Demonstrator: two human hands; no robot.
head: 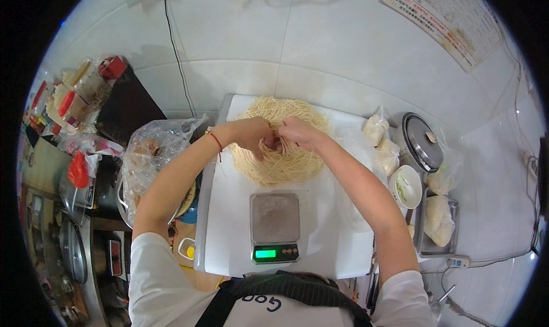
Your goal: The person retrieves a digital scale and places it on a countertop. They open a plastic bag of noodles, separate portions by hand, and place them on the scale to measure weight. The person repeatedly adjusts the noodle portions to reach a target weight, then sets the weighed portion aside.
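A large mound of pale noodles (274,172) lies on the far half of the white worktop (231,224). My left hand (255,134) is in the middle of the mound, its fingers curled down among strands. Close beside it, my right hand (298,131) grips a bundle of noodles near the same spot. Some fingertips of both hands are hidden in the strands, so the left hand's hold is unclear. Nearer my body stands a digital kitchen scale (275,219) with a bare metal plate and a lit green display.
On the right are a clear plastic sheet (354,198), bagged food (388,155), a lidded pot (422,142), a white bowl (405,186) and a metal tray (454,215). A large plastic bag (146,151) stands left of the worktop. A tiled wall (231,35) rises behind.
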